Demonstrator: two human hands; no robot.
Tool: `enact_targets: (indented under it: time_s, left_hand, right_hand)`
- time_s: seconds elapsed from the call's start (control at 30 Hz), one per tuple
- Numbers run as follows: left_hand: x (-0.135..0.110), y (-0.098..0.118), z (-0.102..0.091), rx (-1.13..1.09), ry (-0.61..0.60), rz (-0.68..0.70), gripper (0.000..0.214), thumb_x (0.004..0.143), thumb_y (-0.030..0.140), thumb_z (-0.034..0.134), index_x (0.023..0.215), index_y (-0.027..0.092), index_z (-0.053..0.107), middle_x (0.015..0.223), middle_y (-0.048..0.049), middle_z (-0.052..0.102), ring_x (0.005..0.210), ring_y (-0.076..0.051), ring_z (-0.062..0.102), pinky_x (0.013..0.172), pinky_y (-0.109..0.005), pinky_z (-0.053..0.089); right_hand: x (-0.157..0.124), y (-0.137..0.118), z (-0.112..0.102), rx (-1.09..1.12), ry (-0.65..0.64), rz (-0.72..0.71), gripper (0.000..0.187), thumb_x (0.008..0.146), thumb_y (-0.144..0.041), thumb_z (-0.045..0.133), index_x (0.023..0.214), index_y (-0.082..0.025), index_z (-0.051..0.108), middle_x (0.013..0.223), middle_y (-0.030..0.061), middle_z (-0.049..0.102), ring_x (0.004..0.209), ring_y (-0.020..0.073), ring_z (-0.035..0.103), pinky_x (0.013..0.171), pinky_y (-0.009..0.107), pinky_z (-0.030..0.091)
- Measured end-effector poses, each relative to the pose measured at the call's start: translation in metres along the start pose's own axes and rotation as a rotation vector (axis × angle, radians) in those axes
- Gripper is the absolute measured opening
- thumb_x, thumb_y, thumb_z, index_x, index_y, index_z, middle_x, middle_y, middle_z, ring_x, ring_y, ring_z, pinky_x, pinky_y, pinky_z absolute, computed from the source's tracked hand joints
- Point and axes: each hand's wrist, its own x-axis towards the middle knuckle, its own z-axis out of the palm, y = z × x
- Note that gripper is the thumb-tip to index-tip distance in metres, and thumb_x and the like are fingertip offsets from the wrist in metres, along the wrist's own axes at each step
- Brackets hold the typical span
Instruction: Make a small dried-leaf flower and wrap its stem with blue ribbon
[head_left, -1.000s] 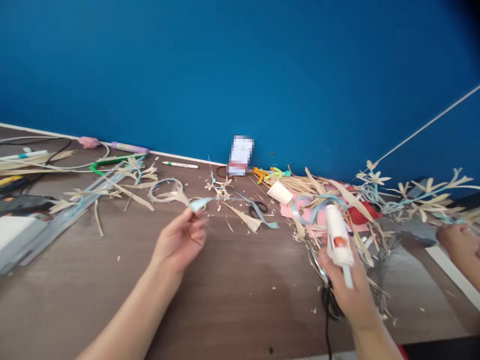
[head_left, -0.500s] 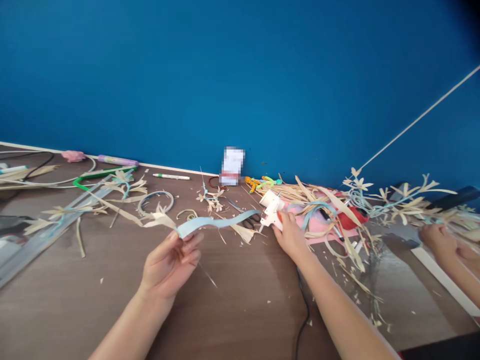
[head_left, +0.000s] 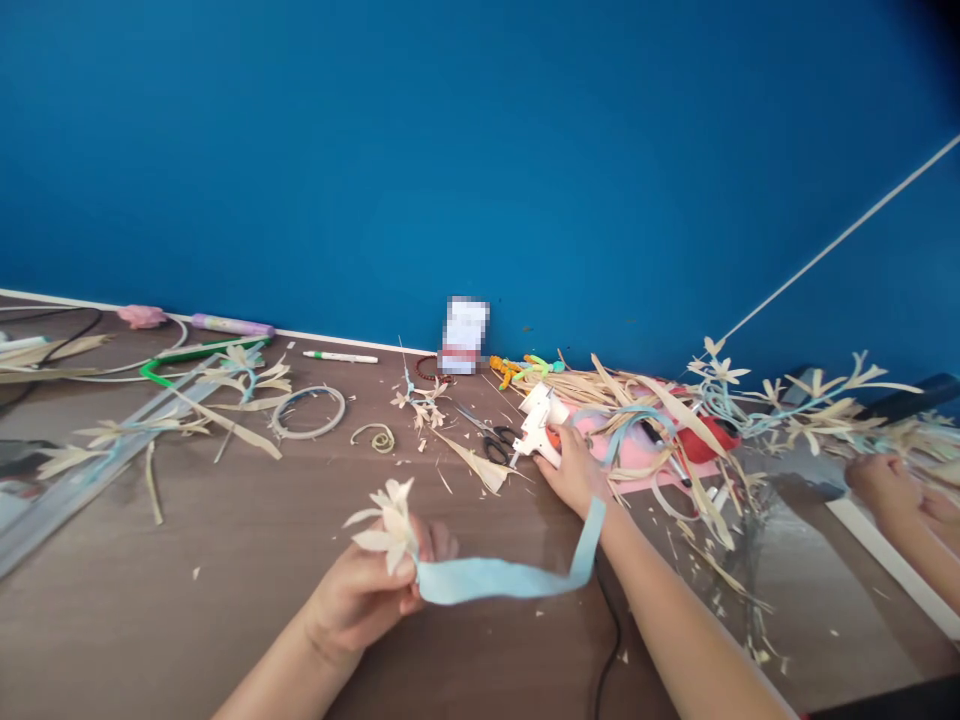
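Note:
My left hand (head_left: 375,580) is closed on a cream flower (head_left: 391,528) made of dry husk-like petals. From the same grip a light blue ribbon (head_left: 502,580) trails right, its free end bending up near my right forearm. My right hand (head_left: 571,468) is around a white hot glue gun (head_left: 541,425) at the table's middle, nozzle pointing down. The gun's black cord (head_left: 611,630) runs toward the front edge. Beside the nozzle lie black-handled scissors (head_left: 499,443) and a piece of husk (head_left: 476,463).
A roll of wire (head_left: 307,412), a pen (head_left: 341,357) and a clear plastic strip (head_left: 112,465) with flowers are left. Husk strips (head_left: 600,385) and a pink sheet (head_left: 630,480) spread at right. Another person's hands (head_left: 892,490) are far right. A blurred card (head_left: 463,335) leans on the wall.
My left hand has come down and right with the flower and ribbon; the flower has turned upright. The ribbon's tail now swings toward my right forearm. My right hand stays at the glue gun.

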Motion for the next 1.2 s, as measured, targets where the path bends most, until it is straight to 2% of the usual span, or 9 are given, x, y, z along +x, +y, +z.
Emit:
enact_targets:
  time_s: [0.07,0.3,0.4,0.5,0.6,0.67,0.77,0.9,1.2]
  left_hand:
    - [0.002,-0.005,-0.001,0.034,0.0,-0.076,0.018,0.053,0.027,0.075,0.056,0.013,0.063,0.047,-0.0008,0.046,0.046,-0.008,0.042,0.039,-0.017,0.025]
    - [0.02,-0.011,-0.005,0.122,0.348,-0.187,0.014,0.056,0.02,0.072,0.058,0.012,0.061,0.054,-0.0009,0.054,0.046,-0.004,0.04,0.037,-0.015,0.024]
    - [0.022,-0.012,-0.004,0.232,0.341,-0.187,0.016,0.059,0.023,0.07,0.059,0.01,0.062,0.053,-0.0007,0.054,0.042,-0.003,0.038,0.037,-0.015,0.025]
    - [0.021,-0.014,-0.002,0.311,0.339,-0.162,0.019,0.062,0.028,0.068,0.06,0.01,0.063,0.045,0.0005,0.052,0.039,-0.004,0.04,0.038,-0.015,0.028]
    - [0.021,-0.015,0.0,0.321,0.377,-0.103,0.02,0.061,0.03,0.069,0.062,0.01,0.063,0.045,-0.0001,0.055,0.04,-0.005,0.044,0.039,-0.016,0.03]
    - [0.021,-0.015,0.0,0.303,0.396,-0.08,0.02,0.06,0.03,0.07,0.063,0.011,0.064,0.046,0.0002,0.056,0.041,-0.005,0.045,0.04,-0.016,0.03]
    - [0.021,-0.016,-0.001,0.294,0.397,-0.072,0.02,0.06,0.03,0.07,0.066,0.012,0.064,0.047,0.0009,0.055,0.042,-0.005,0.045,0.04,-0.016,0.03]
    - [0.022,-0.021,-0.003,0.322,0.413,-0.06,0.018,0.061,0.027,0.069,0.067,0.011,0.065,0.048,0.0021,0.052,0.044,-0.005,0.043,0.039,-0.015,0.029]
    - [0.023,-0.029,-0.004,0.356,0.439,-0.05,0.016,0.061,0.027,0.068,0.066,0.012,0.064,0.048,0.0033,0.049,0.044,-0.005,0.04,0.038,-0.014,0.03]
  right_hand:
    - [0.001,-0.001,-0.002,0.005,-0.003,-0.001,0.043,0.073,-0.029,0.054,0.113,-0.016,0.043,0.108,0.0118,0.05,0.1,0.025,0.049,0.084,0.038,0.041]
    - [-0.012,-0.005,-0.038,0.06,0.021,-0.065,0.049,0.067,-0.03,0.063,0.111,-0.016,0.049,0.11,0.0131,0.047,0.103,0.0278,0.047,0.086,0.041,0.04]
    - [-0.036,-0.033,-0.059,0.316,0.194,0.036,0.03,0.077,-0.03,0.054,0.104,-0.019,0.052,0.106,0.0105,0.052,0.094,0.0233,0.052,0.082,0.039,0.042]
    - [-0.066,-0.077,-0.069,0.679,0.047,0.074,0.019,0.081,-0.031,0.049,0.096,-0.02,0.056,0.094,0.0069,0.059,0.086,0.02,0.056,0.076,0.033,0.045]
    - [-0.088,-0.113,-0.062,0.788,-0.261,0.083,0.021,0.083,-0.032,0.048,0.072,-0.018,0.06,0.065,0.0018,0.058,0.062,0.0151,0.055,0.058,0.026,0.044]
    - [-0.092,-0.123,-0.048,0.892,-0.406,0.178,0.023,0.082,-0.035,0.049,0.077,-0.017,0.061,0.061,0.0006,0.057,0.053,0.0126,0.052,0.05,0.024,0.042]
    - [-0.088,-0.125,-0.027,1.128,-0.304,0.319,0.021,0.079,-0.035,0.054,0.088,-0.017,0.059,0.072,0.0013,0.058,0.057,0.011,0.051,0.05,0.022,0.041]
    - [-0.08,-0.125,-0.01,1.389,-0.125,0.44,0.018,0.073,-0.033,0.061,0.083,-0.019,0.061,0.073,0.0,0.059,0.061,0.0108,0.05,0.049,0.02,0.04]
    - [-0.079,-0.131,-0.001,1.365,-0.111,0.478,0.013,0.069,-0.027,0.064,0.077,-0.017,0.063,0.063,-0.0011,0.06,0.056,0.011,0.051,0.048,0.021,0.039]
